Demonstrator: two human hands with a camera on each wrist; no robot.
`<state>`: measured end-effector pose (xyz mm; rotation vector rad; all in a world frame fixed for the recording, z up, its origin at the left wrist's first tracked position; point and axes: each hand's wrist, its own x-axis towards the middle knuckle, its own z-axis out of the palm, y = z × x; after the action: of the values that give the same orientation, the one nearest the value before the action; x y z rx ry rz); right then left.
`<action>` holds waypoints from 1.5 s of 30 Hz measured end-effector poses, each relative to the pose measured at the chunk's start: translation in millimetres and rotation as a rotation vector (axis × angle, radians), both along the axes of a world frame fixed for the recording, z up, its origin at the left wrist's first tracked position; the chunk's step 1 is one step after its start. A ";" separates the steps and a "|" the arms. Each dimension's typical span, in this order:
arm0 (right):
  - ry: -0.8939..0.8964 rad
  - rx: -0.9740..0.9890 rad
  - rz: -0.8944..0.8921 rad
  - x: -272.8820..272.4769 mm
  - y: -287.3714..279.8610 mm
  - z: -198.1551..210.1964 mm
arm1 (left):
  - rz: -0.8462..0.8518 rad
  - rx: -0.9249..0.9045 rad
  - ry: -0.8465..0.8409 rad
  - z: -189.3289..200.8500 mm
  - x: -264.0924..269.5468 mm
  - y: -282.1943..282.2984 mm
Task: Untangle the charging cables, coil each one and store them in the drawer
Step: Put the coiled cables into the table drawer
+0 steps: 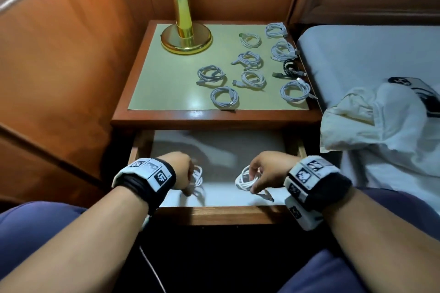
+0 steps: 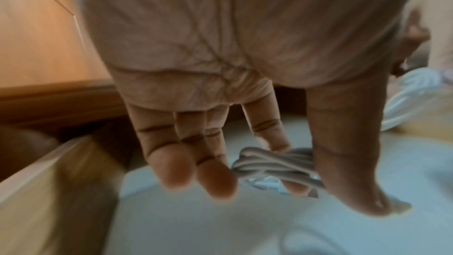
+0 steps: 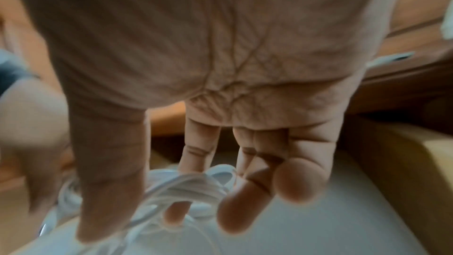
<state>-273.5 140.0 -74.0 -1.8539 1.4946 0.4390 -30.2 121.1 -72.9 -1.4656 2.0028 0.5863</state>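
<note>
A white coil [image 1: 245, 179] is pinched in the right hand [image 1: 269, 171], another coil [image 1: 197, 177] in the left hand [image 1: 181, 170], both directly above the drawer [image 1: 214, 214] floor near its front edge.

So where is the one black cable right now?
In the head view, the black cable lies coiled at the nightstand's right edge beside the bed, between two white coils.

Shiny orange-brown wooden walls [image 1: 59, 54] around a small wooden bedside table [image 1: 214, 118], beside a grey-sheeted bed [image 1: 369, 54].
</note>
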 end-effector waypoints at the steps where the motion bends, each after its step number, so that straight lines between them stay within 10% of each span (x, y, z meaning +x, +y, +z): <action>1: 0.031 0.010 0.025 6.9 -2.4 -6.3 | 0.013 0.029 -0.055 -4.1 4.2 0.8; 10: -0.081 -0.007 0.291 75.9 -10.6 -27.7 | 0.255 0.076 -0.169 -26.9 46.5 4.6; 16: -0.142 -0.165 0.121 44.8 -30.6 -7.3 | 0.230 -0.117 -0.231 3.5 13.1 -4.7; 24: -0.194 -0.719 -0.438 -38.7 -77.2 50.0 | 0.267 -0.604 0.429 41.3 -38.1 -48.1; 28: -0.005 -0.743 -0.648 -68.3 -91.0 51.3 | 0.287 -0.524 0.416 34.9 -57.6 -74.0; 33: 0.256 -0.516 -0.596 -79.9 -92.6 43.9 | 0.268 -0.511 0.338 24.2 -69.6 -86.9; 45: 0.075 -0.507 -0.509 -71.9 -61.9 45.8 | 0.120 -0.428 0.786 13.7 -39.6 -36.8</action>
<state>-345.4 78.1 -28.2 -1.7238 2.1957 -0.1306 -69.8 84.3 -59.2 -1.7918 2.7861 0.9339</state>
